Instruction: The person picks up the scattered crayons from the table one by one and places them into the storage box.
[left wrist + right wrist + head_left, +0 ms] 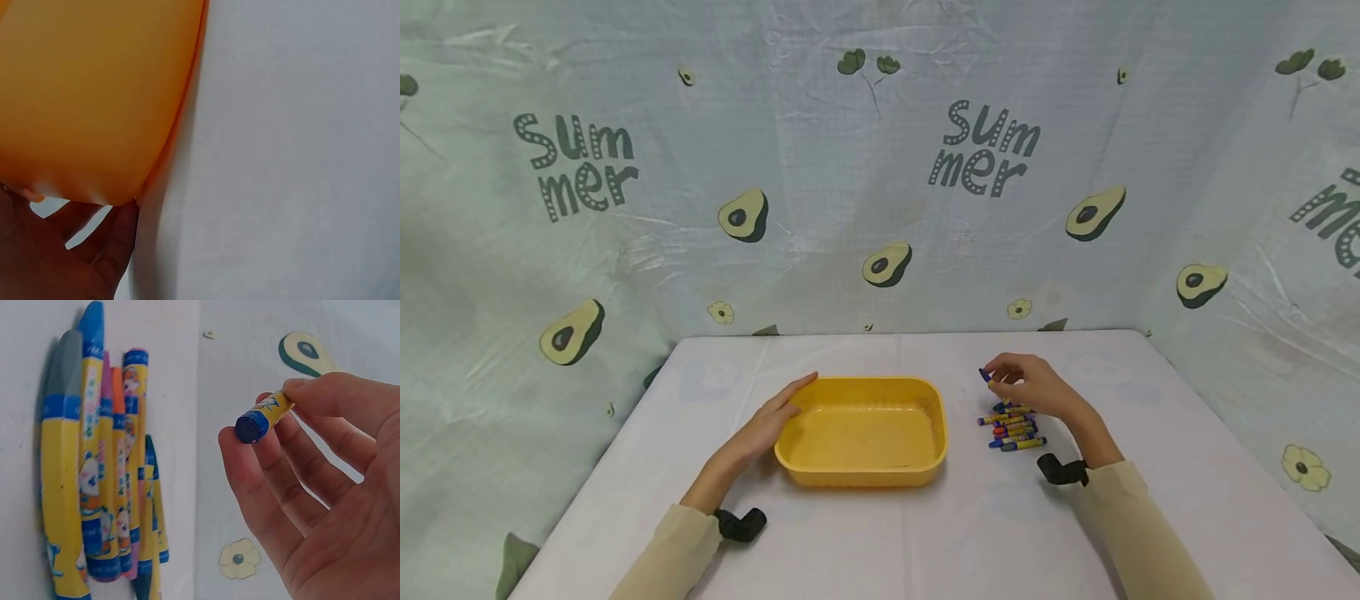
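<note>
A yellow plastic tray point(861, 478) stands on the table, and nothing lies in it. My left hand point(769, 427) holds its back left corner, the thumb over the rim and the fingers along the outside. The left wrist view shows those fingers point(122, 234) against the tray's outer wall point(94, 106). With thumb and fingertips my right hand point(1030, 383) pinches a crayon point(265, 417) in a yellow wrapper with a dark blue end. It is raised over the back of a pile of crayons point(1017, 431), right of the tray.
The piled crayons point(62, 475) have yellow wrappers with blue bands, and tips in grey, blue, orange and other colours. A white cloth point(880, 542) covers the table. Behind and beside it hangs a curtain point(820, 167) printed with avocados. A black wrist strap point(741, 525) sits at each sleeve.
</note>
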Tool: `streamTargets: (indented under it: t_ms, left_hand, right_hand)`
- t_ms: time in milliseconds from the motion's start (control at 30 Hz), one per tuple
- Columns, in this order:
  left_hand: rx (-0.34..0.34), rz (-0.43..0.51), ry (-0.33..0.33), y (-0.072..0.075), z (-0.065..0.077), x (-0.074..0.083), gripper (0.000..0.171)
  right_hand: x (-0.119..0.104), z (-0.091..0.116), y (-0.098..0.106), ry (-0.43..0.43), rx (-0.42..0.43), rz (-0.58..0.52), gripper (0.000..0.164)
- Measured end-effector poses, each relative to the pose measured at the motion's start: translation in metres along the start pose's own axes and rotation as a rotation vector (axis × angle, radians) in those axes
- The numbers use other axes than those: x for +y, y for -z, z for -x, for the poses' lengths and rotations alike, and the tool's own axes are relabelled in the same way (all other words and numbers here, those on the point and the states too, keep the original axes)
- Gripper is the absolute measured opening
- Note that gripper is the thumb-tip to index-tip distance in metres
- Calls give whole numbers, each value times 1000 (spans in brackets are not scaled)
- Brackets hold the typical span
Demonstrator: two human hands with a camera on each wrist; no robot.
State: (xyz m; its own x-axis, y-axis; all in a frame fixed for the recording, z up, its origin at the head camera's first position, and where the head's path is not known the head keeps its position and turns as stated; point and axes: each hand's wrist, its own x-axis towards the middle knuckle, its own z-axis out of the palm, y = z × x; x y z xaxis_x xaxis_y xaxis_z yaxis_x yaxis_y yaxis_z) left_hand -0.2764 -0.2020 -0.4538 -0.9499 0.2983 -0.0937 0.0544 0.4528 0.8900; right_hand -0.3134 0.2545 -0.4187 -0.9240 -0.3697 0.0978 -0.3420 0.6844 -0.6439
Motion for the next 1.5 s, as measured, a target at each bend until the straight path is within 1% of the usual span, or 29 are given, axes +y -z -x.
streamTargets:
  t_ms: [167,267,367,633,767,867,1067,1133,1400,1500]
  left_hand:
    - [-58,30,-23,5,0,-5,59]
    - [-70,27,-35,6,0,-7,58]
    - [-74,21,-40,6,1,-5,58]
    - [-73,22,-42,6,2,-7,58]
    - [-68,19,-33,5,3,-9,57]
    - [-69,19,-40,5,3,-10,57]
    - [-55,4,-47,5,3,-6,58]
    - [-50,3,-39,5,3,-4,58]
    - [-52,-12,-57,4,5,-2,58]
    - [-42,-19,-60,5,6,-1,58]
  right_hand:
    - [-7,-1,1,-14,-5,-60,29]
    - [-13,1,1,0,-10,-74,29]
    - [-18,2,2,23,-12,-69,29]
    - [-27,0,-3,69,-9,-21,24]
    - [-29,0,-9,101,-33,-18,25]
    - [-30,0,-11,112,-44,-9,25]
    - [-40,-4,-5,135,-40,28,23]
    - [-44,-6,-2,143,-47,27,24]
    - [-62,-16,2,136,-80,43,25]
    - [-70,-22,1,160,-95,56,24]
